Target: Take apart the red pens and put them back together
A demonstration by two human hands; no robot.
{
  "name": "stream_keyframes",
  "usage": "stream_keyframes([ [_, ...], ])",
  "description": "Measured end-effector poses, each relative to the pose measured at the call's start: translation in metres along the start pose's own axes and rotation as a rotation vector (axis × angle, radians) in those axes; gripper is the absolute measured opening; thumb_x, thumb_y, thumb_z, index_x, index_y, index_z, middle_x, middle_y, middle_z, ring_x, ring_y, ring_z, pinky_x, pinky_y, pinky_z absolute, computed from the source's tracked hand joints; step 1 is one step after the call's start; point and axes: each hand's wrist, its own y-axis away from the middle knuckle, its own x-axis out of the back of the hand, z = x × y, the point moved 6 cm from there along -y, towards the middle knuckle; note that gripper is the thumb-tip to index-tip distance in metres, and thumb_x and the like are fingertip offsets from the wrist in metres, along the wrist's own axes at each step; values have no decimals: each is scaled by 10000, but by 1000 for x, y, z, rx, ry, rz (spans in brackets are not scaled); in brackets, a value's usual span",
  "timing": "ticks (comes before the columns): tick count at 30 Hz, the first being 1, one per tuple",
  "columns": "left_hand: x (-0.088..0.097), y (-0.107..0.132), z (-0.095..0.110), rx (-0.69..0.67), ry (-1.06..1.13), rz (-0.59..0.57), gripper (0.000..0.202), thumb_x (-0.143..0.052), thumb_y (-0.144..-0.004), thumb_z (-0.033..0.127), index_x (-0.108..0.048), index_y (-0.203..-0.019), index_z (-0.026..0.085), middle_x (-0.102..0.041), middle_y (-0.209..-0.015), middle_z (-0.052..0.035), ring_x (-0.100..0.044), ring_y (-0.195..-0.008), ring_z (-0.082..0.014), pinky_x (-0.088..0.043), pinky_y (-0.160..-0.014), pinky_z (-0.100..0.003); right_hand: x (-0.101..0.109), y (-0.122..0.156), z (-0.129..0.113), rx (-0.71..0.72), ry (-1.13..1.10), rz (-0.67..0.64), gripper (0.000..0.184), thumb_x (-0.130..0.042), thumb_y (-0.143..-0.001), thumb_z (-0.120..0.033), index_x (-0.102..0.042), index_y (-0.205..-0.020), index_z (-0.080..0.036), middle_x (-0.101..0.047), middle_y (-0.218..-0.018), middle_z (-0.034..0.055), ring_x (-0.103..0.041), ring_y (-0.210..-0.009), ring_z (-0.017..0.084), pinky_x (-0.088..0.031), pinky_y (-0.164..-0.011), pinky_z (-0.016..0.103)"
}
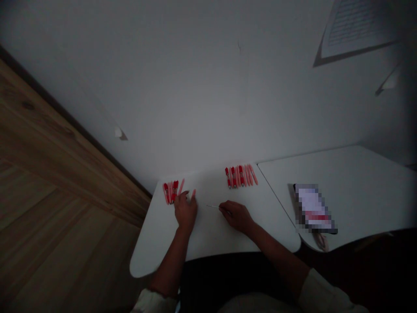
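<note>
My left hand (185, 211) rests over the left part of the white table, thumb and index finger apart. Its fingers reach the lower end of a slim pink pen barrel (181, 186). Another short pink piece (193, 193) shows at the thumb tip; whether the thumb presses on it I cannot tell. Just left of these fingers lies a row of red and pink pens (170, 191). My right hand (237, 214) is closed around a thin silvery rod, seemingly a pen refill (213, 206), which points left toward the other hand.
Farther back lies a second row of red and pink pens (241, 176). A phone (314, 208), its screen blurred out, is on the adjoining white table (358, 187). The wall (182, 87) borders the tables, with a printed sheet (355, 30) on it. Wooden planks (48, 217) show at left.
</note>
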Motion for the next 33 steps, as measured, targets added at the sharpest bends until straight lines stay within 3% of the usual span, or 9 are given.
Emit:
stream_keyframes([
  [3, 9, 2, 10, -104, 143, 16, 312, -530, -831, 400, -620, -1033, 180, -590, -930, -103, -555, -869, -215, -430, -823, -336, 0, 0, 1, 6, -12, 8, 232, -419, -923, -305, -627, -980, -220, -660, -881, 37, -614, -806, 151, -447, -734, 251],
  [9, -3, 13, 26, -313, 399, -331, 310, -548, -819, 359, -614, -1089, 223, -615, -848, -41, -505, -628, -130, -453, -675, -269, 1, -2, 3, -24, -36, 19, 228, -435, -917, -310, -632, -974, -210, -664, -879, 40, -614, -784, 147, -450, -710, 244],
  [13, -13, 18, 31, -351, 413, -470, 256, -554, -803, 360, -660, -996, 229, -629, -821, -45, -517, -639, -137, -462, -688, -287, 1, -2, 4, -41, -35, 19, 222, -439, -912, -299, -634, -979, -216, -665, -875, 38, -617, -790, 147, -452, -715, 244],
  [17, -16, 17, 30, -320, 449, -522, 205, -551, -805, 376, -685, -831, 223, -616, -750, -43, -519, -639, -144, -445, -655, -277, 1, -1, 4, -42, -23, 19, 215, -443, -908, -295, -633, -972, -217, -661, -868, 27, -616, -784, 141, -453, -719, 242],
  [21, -15, 13, 23, -213, 542, -495, 181, -603, -764, 380, -689, -769, 221, -610, -707, -29, -512, -617, -140, -425, -613, -259, 0, -2, 6, -46, -23, 23, 224, -437, -909, -306, -634, -973, -221, -663, -875, 25, -617, -789, 141, -456, -725, 244],
  [24, -11, 7, 13, -117, 562, -366, 182, -616, -752, 385, -689, -770, 219, -626, -728, -25, -516, -600, -135, -423, -605, -253, 1, -2, 9, -73, -32, 51, 229, -438, -908, -309, -637, -974, -217, -667, -881, 34, -619, -794, 149, -459, -724, 251],
  [29, -3, 0, 5, -83, 228, -117, 234, -543, -818, 384, -691, -896, 220, -657, -854, -53, -578, -721, -175, -439, -705, -292, 2, -3, 12, -91, -58, 85, 225, -443, -903, -310, -637, -966, -214, -669, -879, 37, -618, -799, 155, -463, -732, 257],
  [33, -11, 0, 10, -117, -33, -152, 256, -484, -858, 374, -688, -926, 235, -646, -919, -67, -590, -835, -198, -430, -706, -292, 3, -2, 10, -79, -55, 80, 234, -433, -904, -308, -637, -973, -217, -670, -890, 39, -619, -805, 157, -462, -744, 264],
])
